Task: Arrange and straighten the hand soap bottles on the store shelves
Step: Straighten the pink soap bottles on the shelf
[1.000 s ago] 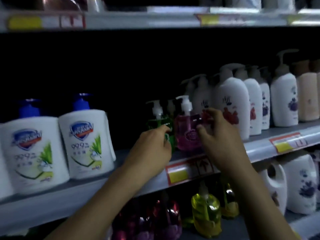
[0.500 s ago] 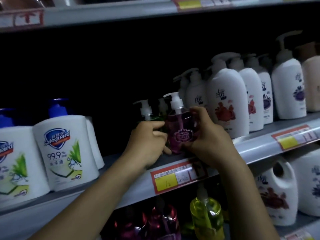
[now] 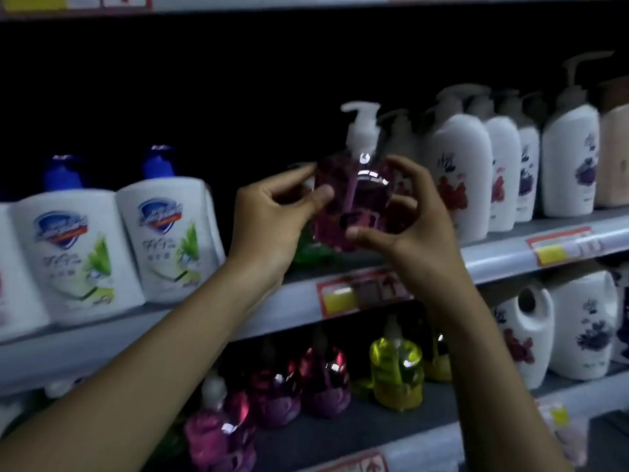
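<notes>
step in hand: the person is holding up one pink pump soap bottle in front of the middle shelf; they are probably checking or turning it so that it is facing forward
left hand: the left hand is pinching the bottle's left shoulder between thumb and curled fingers
right hand: the right hand is gripping the bottle's right side, fingers curling behind it and the thumb lying across the lower front
where the bottle is: it is sitting upright between the two hands, white pump pointing left; its base is partly hiding behind the right thumb, so whether it is touching the shelf cannot be told
neighbours: a green soap bottle is standing just behind the left hand, white flower-print bottles are lining up to the right, and safeguard bottles are standing well to the left
next move: it is calling for lowering the bottle squarely onto the shelf near the front edge, beside the green one, label facing out
care: the smooth bottle is likely needing both hands until it is standing flat
</notes>
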A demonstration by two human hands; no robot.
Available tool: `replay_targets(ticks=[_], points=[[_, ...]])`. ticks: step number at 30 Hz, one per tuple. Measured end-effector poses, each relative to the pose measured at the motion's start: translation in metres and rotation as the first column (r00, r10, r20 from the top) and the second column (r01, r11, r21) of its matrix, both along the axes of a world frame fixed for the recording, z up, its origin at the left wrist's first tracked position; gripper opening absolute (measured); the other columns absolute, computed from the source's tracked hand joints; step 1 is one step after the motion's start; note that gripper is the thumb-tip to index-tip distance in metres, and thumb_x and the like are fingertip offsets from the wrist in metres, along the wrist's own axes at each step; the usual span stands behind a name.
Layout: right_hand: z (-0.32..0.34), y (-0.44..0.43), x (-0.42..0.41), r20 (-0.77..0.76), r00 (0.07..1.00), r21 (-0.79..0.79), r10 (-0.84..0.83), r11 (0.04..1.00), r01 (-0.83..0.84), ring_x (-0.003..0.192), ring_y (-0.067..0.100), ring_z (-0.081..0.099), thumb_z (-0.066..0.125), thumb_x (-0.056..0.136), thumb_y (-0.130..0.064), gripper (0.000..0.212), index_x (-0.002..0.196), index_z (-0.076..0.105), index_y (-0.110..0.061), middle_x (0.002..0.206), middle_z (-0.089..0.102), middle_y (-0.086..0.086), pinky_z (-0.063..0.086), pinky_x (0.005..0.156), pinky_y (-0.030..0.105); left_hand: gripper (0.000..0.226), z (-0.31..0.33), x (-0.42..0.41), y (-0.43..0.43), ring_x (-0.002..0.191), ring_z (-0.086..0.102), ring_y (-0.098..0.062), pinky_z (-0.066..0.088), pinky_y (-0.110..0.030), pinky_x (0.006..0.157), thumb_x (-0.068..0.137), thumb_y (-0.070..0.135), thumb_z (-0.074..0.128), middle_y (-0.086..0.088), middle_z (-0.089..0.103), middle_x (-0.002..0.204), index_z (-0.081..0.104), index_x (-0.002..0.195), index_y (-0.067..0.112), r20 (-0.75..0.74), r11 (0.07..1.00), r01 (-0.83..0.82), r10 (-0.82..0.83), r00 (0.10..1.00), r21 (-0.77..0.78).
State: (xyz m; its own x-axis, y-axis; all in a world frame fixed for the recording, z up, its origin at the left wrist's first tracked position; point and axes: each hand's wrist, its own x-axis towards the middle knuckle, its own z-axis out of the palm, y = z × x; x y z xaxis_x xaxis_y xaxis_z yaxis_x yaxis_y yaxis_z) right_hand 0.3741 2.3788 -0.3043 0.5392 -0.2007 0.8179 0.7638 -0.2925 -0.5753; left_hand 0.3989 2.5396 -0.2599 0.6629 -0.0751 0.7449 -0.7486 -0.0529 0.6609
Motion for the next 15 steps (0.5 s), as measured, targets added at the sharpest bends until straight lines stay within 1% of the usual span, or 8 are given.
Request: replay_targets(ticks=[1,4,6,8,9,12,14,15], points=[[-0.004,0.008,-0.009,0.002,1.0,0.007,0.002,1.0,-0.002,0.091,-0.001,0.068,0.087,0.064,-0.01,0.085,0.133,0.043,-0.032,0.097,0.07,-0.018,0.058,0.077,0.024,0.043,-0.003,-0.008,0.006,0.113,0.062,-0.016,0.049,-0.036,0.097,0.079,0.014,0.074,-0.005,0.068,0.117,0.064,0.121,0.009,0.006,0.999,0.031,-0.031,0.999,-0.01],[-0.013,0.03,-0.035,0.0,0.999,-0.008,0.048,0.999,-0.048,0.099,0.011,0.068,0.086,0.065,-0.011,0.086,0.135,0.04,-0.029,0.113,0.067,-0.003,0.058,0.083,0.035,0.043,-0.016,-0.036,0.029,0.107,0.065,-0.008,0.052,-0.027,0.092,0.078,0.013,0.075,0.003,0.07,0.11,0.064,0.118,0.009,0.09,1.0,0.021,-0.02,0.996,-0.013],[-0.021,0.043,-0.049,-0.005,0.995,-0.046,0.098,0.994,-0.099,0.103,0.014,0.067,0.086,0.066,-0.012,0.089,0.137,0.037,-0.029,0.12,0.065,-0.001,0.057,0.084,0.035,0.045,-0.028,-0.054,0.047,0.106,0.065,-0.008,0.052,-0.028,0.091,0.077,0.019,0.075,0.002,0.069,0.112,0.063,0.12,0.01,0.15,0.999,-0.04,0.039,0.988,0.0],[-0.041,0.056,-0.06,-0.027,0.986,-0.059,0.164,0.984,-0.165,0.104,0.015,0.068,0.087,0.066,-0.014,0.092,0.139,0.033,-0.028,0.12,0.065,0.0,0.057,0.084,0.033,0.046,-0.051,-0.071,0.065,0.107,0.064,-0.008,0.053,-0.029,0.09,0.08,0.027,0.073,0.002,0.068,0.115,0.062,0.122,0.012,0.228,0.993,-0.112,0.102,0.968,0.029],[-0.057,0.063,-0.065,-0.049,0.982,-0.068,0.183,0.98,-0.186,0.104,0.014,0.068,0.088,0.065,-0.019,0.094,0.14,0.032,-0.028,0.12,0.066,-0.002,0.057,0.085,0.032,0.045,-0.067,-0.079,0.072,0.107,0.064,-0.009,0.053,-0.029,0.088,0.081,0.029,0.072,0.002,0.067,0.114,0.062,0.121,0.013,0.273,0.988,-0.147,0.131,0.953,0.04],[-0.096,0.084,-0.075,-0.156,0.971,-0.141,0.183,0.969,-0.205,0.105,0.001,0.065,0.09,0.059,-0.036,0.096,0.137,0.035,-0.028,0.118,0.064,-0.02,0.055,0.085,0.022,0.034,-0.123,-0.092,0.086,0.107,0.062,-0.012,0.05,-0.028,0.088,0.084,0.027,0.069,0.0,0.065,0.112,0.064,0.115,0.016,0.382,0.97,-0.239,0.203,0.902,0.049],[-0.111,0.09,-0.068,-0.22,0.959,-0.239,0.181,0.943,-0.233,0.107,-0.004,0.063,0.09,0.061,-0.035,0.093,0.136,0.037,-0.027,0.12,0.061,-0.023,0.054,0.082,0.017,0.03,-0.16,-0.089,0.094,0.112,0.06,-0.015,0.048,-0.03,0.09,0.086,0.027,0.066,-0.001,0.064,0.117,0.064,0.115,0.017,0.336,0.957,-0.287,0.257,0.906,0.041],[-0.117,0.092,-0.063,-0.242,0.957,-0.296,0.158,0.928,-0.228,0.108,-0.004,0.062,0.09,0.061,-0.035,0.09,0.135,0.039,-0.03,0.121,0.06,-0.023,0.054,0.082,0.019,0.03,-0.177,-0.087,0.097,0.113,0.06,-0.015,0.049,-0.031,0.091,0.087,0.028,0.065,0.001,0.063,0.119,0.064,0.116,0.019,0.29,0.955,-0.295,0.273,0.917,0.035]])
